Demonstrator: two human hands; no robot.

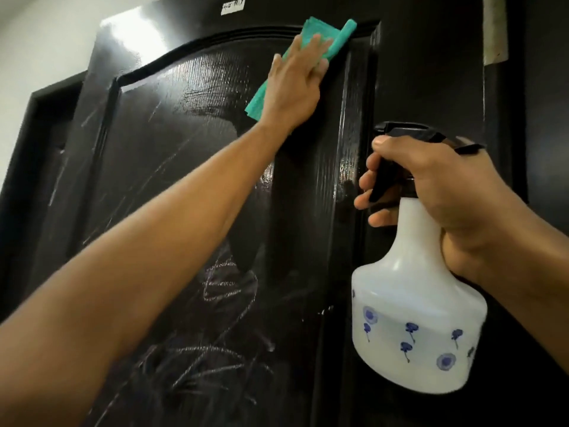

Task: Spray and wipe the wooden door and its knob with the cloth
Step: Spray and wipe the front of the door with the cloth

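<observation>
A dark glossy wooden door [191, 167] fills the view, with an arched raised panel and pale scribble marks low down. My left hand [295, 84] reaches up and presses a folded green cloth [311, 41] flat against the top right of the panel, fingers straight. My right hand [437, 198] grips the neck and black trigger head of a white spray bottle [415, 328] with blue flower prints, held upright at the right, close to the door. The knob is out of sight.
A white wall [40, 47] and the dark door frame [34, 124] lie to the left. A small white label [233, 7] sits at the door's top. A pale strip [494, 29] hangs at the upper right.
</observation>
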